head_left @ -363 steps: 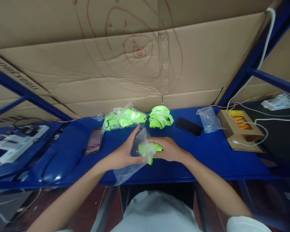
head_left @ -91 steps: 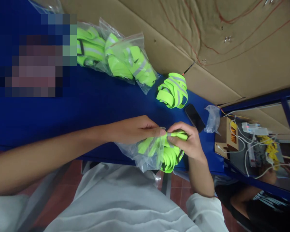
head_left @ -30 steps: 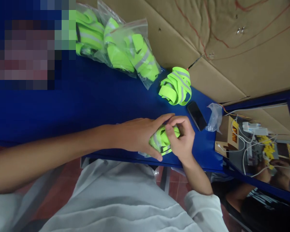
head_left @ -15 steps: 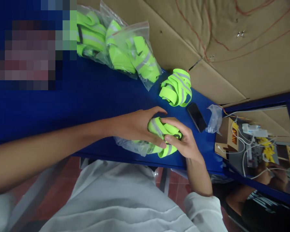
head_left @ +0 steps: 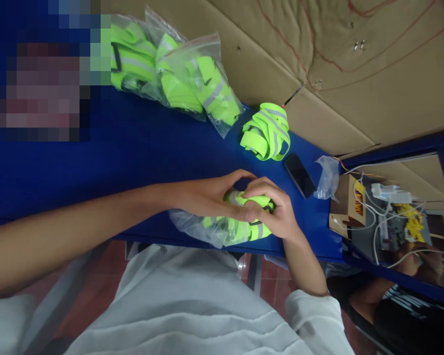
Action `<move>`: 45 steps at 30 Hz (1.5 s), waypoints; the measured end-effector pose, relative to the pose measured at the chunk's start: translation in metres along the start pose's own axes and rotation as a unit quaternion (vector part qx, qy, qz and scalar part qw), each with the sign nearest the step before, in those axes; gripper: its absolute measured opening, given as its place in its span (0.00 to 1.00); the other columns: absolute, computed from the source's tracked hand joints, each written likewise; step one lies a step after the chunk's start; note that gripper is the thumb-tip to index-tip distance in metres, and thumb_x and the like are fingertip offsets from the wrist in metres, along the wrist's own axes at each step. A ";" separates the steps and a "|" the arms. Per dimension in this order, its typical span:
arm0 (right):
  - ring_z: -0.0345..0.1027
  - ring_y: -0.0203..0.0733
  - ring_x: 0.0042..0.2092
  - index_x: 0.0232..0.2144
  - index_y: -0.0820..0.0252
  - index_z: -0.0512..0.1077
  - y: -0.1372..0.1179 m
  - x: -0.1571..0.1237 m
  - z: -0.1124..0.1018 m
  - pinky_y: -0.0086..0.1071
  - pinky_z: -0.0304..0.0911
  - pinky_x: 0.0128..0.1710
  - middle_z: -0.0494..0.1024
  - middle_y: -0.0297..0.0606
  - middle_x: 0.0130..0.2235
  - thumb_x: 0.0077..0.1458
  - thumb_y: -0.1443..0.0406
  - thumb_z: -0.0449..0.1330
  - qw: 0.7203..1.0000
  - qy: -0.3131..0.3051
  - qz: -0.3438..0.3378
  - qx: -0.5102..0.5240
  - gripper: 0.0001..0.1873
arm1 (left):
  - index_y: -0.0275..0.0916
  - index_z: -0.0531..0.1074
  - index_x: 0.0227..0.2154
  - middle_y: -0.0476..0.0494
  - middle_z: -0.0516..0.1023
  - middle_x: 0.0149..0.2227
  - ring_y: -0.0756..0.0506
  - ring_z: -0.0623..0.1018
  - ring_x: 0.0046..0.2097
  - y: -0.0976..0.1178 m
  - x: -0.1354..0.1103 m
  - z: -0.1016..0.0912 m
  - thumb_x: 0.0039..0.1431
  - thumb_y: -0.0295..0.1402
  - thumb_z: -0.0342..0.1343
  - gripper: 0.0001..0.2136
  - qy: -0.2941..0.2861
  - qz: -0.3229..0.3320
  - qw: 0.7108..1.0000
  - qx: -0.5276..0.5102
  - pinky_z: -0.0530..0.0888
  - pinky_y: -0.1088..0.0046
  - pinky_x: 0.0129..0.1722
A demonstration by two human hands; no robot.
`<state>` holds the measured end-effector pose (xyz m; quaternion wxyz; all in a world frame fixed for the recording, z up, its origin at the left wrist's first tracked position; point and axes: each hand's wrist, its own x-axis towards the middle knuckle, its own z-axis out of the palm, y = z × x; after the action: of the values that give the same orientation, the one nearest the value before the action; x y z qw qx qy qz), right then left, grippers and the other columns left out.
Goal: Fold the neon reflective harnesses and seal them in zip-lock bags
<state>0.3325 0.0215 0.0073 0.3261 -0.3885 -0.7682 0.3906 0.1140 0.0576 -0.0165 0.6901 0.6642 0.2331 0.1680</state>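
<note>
A bundle of neon-yellow reflective straps (head_left: 259, 230) with grey stripes lies at the table's near edge. My left hand (head_left: 216, 195) wraps over its left and far sides, thumb toward me. Around the right side curls my right hand (head_left: 276, 207), its fingers on top of the straps. Both thumbs meet over the bundle. A clear plastic bag (head_left: 198, 228) lies under my left hand, with some yellow strap showing in it; how far the bag reaches round the bundle is hidden.
On the blue table (head_left: 133, 148) lie several bagged strap bundles (head_left: 214, 91), one loose strap bundle (head_left: 266, 133), a phone (head_left: 299, 175) and a crumpled plastic bag (head_left: 326, 177). A cardboard box (head_left: 350, 202) and cables stand at the right, near another person's arms (head_left: 410, 259).
My right hand's fingers have closed further over the top of the bundle, and my thumbs have come together. The bundle is more covered now. The view has shifted slightly.
</note>
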 end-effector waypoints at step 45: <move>0.78 0.47 0.54 0.45 0.54 0.80 0.003 0.002 -0.002 0.43 0.74 0.56 0.84 0.38 0.48 0.69 0.55 0.58 0.999 0.032 -0.011 -0.002 0.14 | 0.42 0.70 0.58 0.41 0.81 0.50 0.35 0.77 0.59 -0.017 0.012 0.013 0.44 0.58 0.74 0.42 0.014 0.005 0.965 -0.261 0.75 0.62 0.56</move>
<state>0.3340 0.0254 0.0058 0.3534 -0.3931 -0.7627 0.3727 0.1301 0.0522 -0.0349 0.8352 0.4600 0.1877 0.2357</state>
